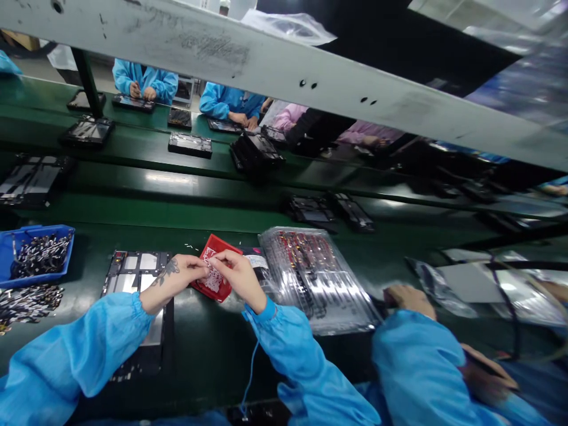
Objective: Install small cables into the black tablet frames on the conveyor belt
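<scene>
My left hand (180, 277) and my right hand (236, 273) meet over a small red tray (216, 247) holding pale small parts. Both hands have their fingertips pinched together at a tiny pale part (213, 271) between them; I cannot make out exactly what it is. Under my left wrist lies an open tablet chassis (133, 267) with its inner boards showing. Both arms wear blue sleeves.
A clear plastic blister tray of components (310, 272) lies right of my hands. A blue bin of metal parts (35, 254) and a loose pile (26, 299) sit left. A co-worker's hand (408, 299) rests at my right. More chassis ride the green conveyor (186, 145); people work opposite.
</scene>
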Available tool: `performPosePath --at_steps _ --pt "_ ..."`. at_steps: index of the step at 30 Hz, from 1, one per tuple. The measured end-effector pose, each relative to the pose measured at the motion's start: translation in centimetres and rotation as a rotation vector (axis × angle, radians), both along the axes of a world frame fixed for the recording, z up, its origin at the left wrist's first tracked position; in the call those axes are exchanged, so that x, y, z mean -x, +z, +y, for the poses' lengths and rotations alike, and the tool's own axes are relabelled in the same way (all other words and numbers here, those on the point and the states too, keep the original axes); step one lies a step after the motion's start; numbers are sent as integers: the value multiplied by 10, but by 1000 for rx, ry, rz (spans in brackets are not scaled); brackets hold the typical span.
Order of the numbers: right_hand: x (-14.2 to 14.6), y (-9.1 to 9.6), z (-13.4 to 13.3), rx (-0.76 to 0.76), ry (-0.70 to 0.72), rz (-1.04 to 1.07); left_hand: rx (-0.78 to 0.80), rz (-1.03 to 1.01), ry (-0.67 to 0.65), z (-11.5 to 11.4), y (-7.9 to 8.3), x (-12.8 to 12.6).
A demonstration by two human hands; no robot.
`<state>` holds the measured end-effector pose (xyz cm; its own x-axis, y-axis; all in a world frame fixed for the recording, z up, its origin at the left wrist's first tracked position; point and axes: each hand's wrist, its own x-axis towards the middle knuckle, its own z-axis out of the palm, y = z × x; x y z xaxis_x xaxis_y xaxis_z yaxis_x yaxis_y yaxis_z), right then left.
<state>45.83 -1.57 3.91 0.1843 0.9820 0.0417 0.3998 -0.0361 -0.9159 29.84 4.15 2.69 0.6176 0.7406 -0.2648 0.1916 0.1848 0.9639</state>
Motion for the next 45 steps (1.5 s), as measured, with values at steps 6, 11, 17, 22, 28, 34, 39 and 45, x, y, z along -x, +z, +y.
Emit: performPosePath --at_steps 6,11,17,22,28,34,39,45 --pt "9 4 -13 -308 -96 -536 -103 37 55 2 4 2" --pt "16 5 -18 -455 37 -853 -298 116 47 0 7 2" --pt "14 6 -16 -456 158 -988 -475 174 -19 -7 19 6" --pt "-2 -3 -11 -211 27 -824 -394 156 42 -2 13 15" --pt "-19 -15 -3 64 7 -657 -101 9 204 4 1 44" --pt "-18 -12 6 37 -99 -708 209 -169 339 -6 15 81" --pt "-2 -8 7 58 -115 -749 352 -242 442 -9 20 105" --pt "19 -10 13 -26 -219 -844 356 -295 505 -10 23 122"
